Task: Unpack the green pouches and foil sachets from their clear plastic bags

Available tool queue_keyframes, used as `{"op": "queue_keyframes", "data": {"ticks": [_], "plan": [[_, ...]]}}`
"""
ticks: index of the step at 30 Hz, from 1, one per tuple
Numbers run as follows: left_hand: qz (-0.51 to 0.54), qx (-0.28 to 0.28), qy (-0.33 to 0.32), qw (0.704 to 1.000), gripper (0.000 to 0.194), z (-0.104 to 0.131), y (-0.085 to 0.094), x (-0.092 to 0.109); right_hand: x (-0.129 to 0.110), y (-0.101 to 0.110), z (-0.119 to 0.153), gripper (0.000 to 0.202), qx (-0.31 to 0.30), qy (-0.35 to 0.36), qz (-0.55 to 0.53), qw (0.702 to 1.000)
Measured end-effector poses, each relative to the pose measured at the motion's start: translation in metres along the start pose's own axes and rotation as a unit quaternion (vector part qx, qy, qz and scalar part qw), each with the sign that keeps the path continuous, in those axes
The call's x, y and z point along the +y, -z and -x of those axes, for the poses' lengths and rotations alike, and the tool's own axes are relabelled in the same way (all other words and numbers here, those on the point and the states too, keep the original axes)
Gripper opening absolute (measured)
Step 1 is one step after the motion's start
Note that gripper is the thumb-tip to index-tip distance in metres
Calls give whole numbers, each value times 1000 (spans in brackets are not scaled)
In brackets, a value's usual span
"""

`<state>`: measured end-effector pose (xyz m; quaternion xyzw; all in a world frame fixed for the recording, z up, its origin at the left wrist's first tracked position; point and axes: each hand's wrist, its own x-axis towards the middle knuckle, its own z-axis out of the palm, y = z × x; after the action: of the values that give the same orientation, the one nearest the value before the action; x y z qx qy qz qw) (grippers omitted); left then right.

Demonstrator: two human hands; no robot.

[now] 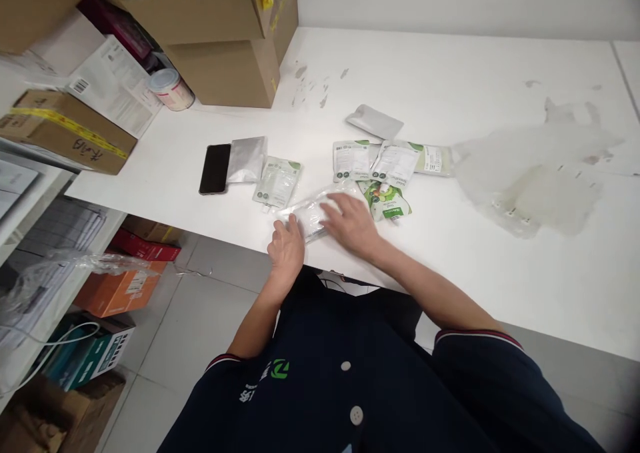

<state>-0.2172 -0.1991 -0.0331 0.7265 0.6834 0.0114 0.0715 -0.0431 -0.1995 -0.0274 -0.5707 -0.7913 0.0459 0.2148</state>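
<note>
A clear plastic bag (311, 218), with something pale inside, lies near the table's front edge between my hands. My left hand (287, 245) has its fingers curled on the bag's left end. Slightly blurred, my right hand (354, 226) rests its spread fingers on the bag's right part. Just left of the bag is a printed pouch (278, 180). Beyond my right hand lie more printed pouches (397, 162), one with a green salad picture (387, 201) showing. Behind them rests a plain silver pouch (375, 121).
A black phone (215, 168) and another silver pouch (247, 159) lie to the left. Cardboard boxes (220, 73) and a can (171, 89) stand at the back left. A crumpled translucent bag (530, 173) spreads over the table's (480, 266) right side.
</note>
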Motion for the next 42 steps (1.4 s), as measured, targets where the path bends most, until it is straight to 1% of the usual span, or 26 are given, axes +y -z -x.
{"op": "queue_keyframes", "data": {"ticks": [2,3,5,6,7,9,11,14,17,19,21,22,24,25,26,27,28,30,31,32,33,35,37,38,40,42], "plan": [[-13,-14,-26,999,47,10,5,-3,-8,-11,17,39,-44,47,-33,997],[-17,-34,-45,998,46,15,11,-5,-8,-15,25,36,-62,62,-47,995],[-23,-78,-84,993,42,21,28,-12,-3,-18,35,30,-79,73,-78,991],[-23,-87,-99,991,43,20,38,-14,1,-18,38,27,-78,74,-94,990],[-19,-81,-111,990,44,17,46,-15,6,-17,40,25,-74,76,-111,988],[13,-35,-121,992,47,2,55,-12,14,-13,41,19,-64,83,-141,984],[66,-8,-117,991,46,-19,51,0,18,-9,41,15,-63,93,-164,980],[111,-32,-78,990,52,-49,29,22,19,-5,41,17,-78,114,-172,975],[149,-19,-78,986,40,-65,11,36,15,-4,47,20,-66,114,-146,981],[206,-14,-92,974,31,-69,4,36,11,-5,53,17,-31,70,-128,989],[293,-19,-85,952,28,-71,1,34,9,-6,59,20,7,-19,-134,991],[345,-27,-71,936,28,-72,-1,33,8,-7,61,27,21,-71,-148,986],[452,-56,-26,890,23,-73,-4,33,9,-6,61,45,32,-161,-196,967],[499,-71,-4,864,22,-73,-6,34,11,-5,59,51,32,-191,-230,954],[538,-82,10,839,27,-73,-8,35,14,-3,55,55,31,-211,-269,939],[565,-84,10,821,37,-73,-10,35,17,-1,50,55,29,-224,-313,922],[581,-77,-3,810,49,-72,-11,36,20,1,44,54,29,-235,-359,903],[590,-56,-55,804,66,-72,-13,36,28,5,32,52,41,-257,-441,859],[589,-51,-83,802,68,-72,-13,35,32,7,26,52,49,-267,-467,841],[588,-49,-110,800,63,-73,-14,34,36,7,21,52,53,-273,-484,830],[588,-51,-132,796,54,-74,-15,33,39,7,17,52,50,-275,-494,823],[592,-54,-161,788,34,-75,-16,31,43,5,11,49,22,-271,-510,816],[603,-57,-159,780,29,-77,-18,30,44,1,8,45,1,-276,-532,801],[610,-65,-150,775,30,-77,-18,29,44,0,7,44,6,-284,-546,788],[622,-95,-139,765,38,-77,-15,28,44,-3,6,47,39,-303,-575,759],[623,-138,-151,755,53,-78,-10,25,44,-3,6,53,67,-311,-596,737]]}}
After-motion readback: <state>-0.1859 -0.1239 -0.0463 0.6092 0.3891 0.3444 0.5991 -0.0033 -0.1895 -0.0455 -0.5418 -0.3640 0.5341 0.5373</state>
